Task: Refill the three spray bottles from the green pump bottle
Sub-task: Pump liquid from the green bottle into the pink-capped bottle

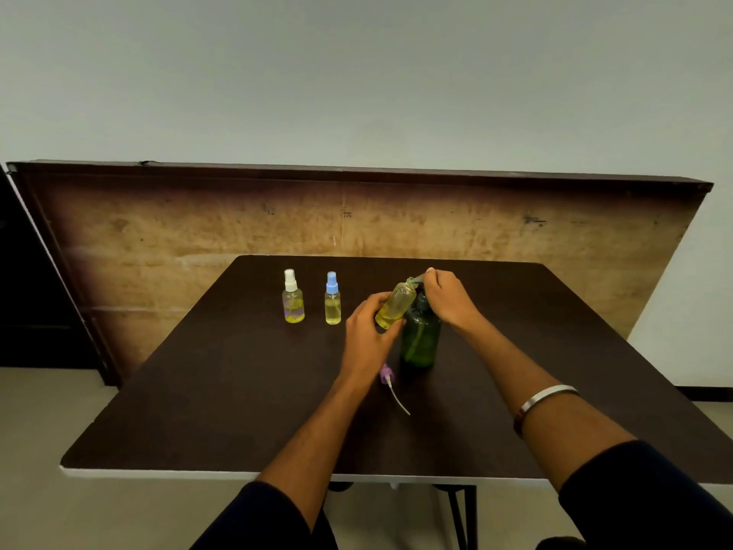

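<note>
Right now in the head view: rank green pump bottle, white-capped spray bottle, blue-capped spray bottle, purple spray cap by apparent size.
1. green pump bottle
2-3. white-capped spray bottle and blue-capped spray bottle: look alike, unranked
4. purple spray cap, nearest the camera yet smallest

I see the green pump bottle (421, 339) standing upright mid-table. An uncapped clear bottle (396, 305) of yellow liquid tilts against its spout. Its purple sprayer (388, 375) lies just in front. White-capped (293, 297) and blue-capped (332, 299) bottles stand upright at the left.
</note>
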